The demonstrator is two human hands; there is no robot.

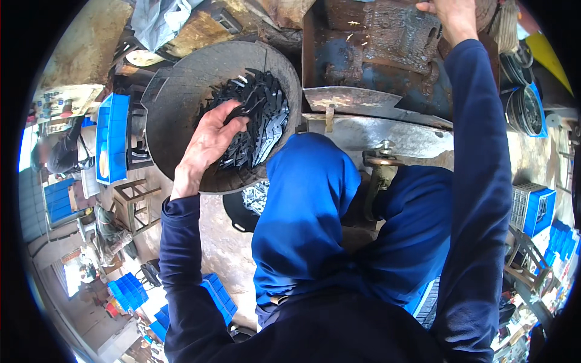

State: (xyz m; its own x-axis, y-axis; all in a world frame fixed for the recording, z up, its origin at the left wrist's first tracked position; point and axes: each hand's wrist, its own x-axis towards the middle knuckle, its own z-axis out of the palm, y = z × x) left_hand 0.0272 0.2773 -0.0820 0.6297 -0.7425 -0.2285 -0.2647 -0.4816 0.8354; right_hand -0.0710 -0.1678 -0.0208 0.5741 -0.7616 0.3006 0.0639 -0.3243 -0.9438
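My left hand is over a large round tub on the left. Its thumb and fingers are closed on a dark, flat metal piece. Under it lies a heap of similar thin black and grey pieces. My right hand reaches to the far right, above a rusty, oily metal machine bed. The upper edge of the picture cuts that hand off, so most of its fingers and anything in them are hidden.
A smaller black basin with shiny metal bits sits by my left knee. Blue crates stand at left, with another blue crate at right. A wooden stool is left of the tub. Another person is at far left.
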